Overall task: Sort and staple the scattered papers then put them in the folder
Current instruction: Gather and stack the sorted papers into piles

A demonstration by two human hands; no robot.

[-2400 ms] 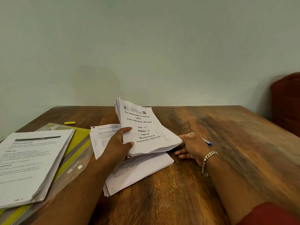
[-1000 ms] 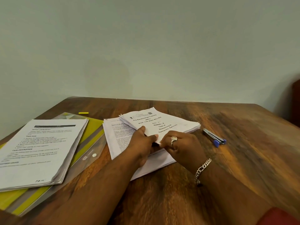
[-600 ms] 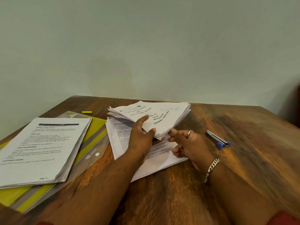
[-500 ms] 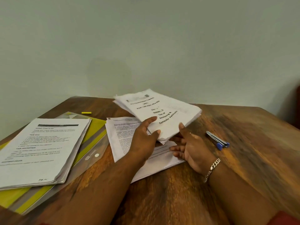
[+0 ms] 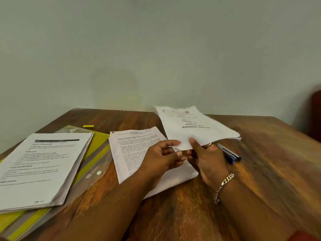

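My right hand (image 5: pixel 206 159) grips the near edge of a thick paper bundle (image 5: pixel 196 129) with a printed title page, thumb on top, holding it tilted above the table. My left hand (image 5: pixel 161 157) pinches the bundle's near left corner between thumb and curled fingers. Under both hands a second stack of text pages (image 5: pixel 132 153) lies flat on the wooden table (image 5: pixel 269 171). A blue stapler (image 5: pixel 230 154) lies just right of my right hand. At the left, a yellow and clear folder (image 5: pixel 97 146) lies under a third paper stack (image 5: pixel 43 167).
A small yellow cap-like piece (image 5: pixel 88 126) lies near the table's far edge, beyond the folder. A dark red seat (image 5: pixel 315 115) stands at the far right. A plain wall rises right behind the table.
The bundle was set on the lower stack and squared up, then lifted again. Since half a second ago it has swung right and away, with my right hand now gripping its near edge.
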